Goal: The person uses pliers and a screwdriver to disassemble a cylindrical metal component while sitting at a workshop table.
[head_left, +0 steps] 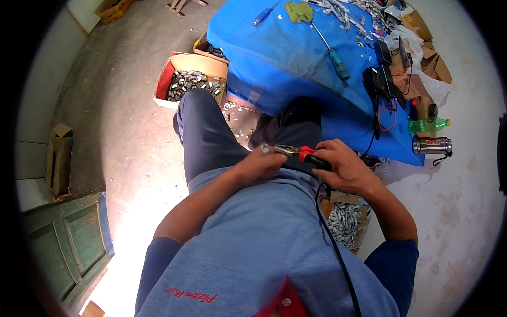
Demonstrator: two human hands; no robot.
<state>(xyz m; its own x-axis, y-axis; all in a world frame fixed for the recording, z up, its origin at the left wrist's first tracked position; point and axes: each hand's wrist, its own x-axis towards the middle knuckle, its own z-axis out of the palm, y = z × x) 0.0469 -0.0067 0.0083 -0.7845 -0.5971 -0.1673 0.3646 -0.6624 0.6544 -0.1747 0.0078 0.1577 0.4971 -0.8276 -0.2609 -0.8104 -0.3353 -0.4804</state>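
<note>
Over my lap, my right hand (343, 165) is wrapped round the handles of a pair of pliers (302, 152) with red and black grips. The metal jaws point left and reach my left hand (260, 165). The fingers of that hand are closed in a pinch at the jaws. A small pale, shiny piece (265, 149) shows at the fingertips; its kind is too small to tell. Whether the jaws grip it, I cannot tell.
A blue-covered table (274, 58) ahead bears a screwdriver (338, 63), a blue-handled tool (262, 16), a green cloth (298, 11) and metal scraps. Boxes of small metal parts (193, 82) and strips (344, 224) flank me. A green bottle (429, 125) and flask (432, 145) lie right. A black cable (338, 248) crosses my shirt.
</note>
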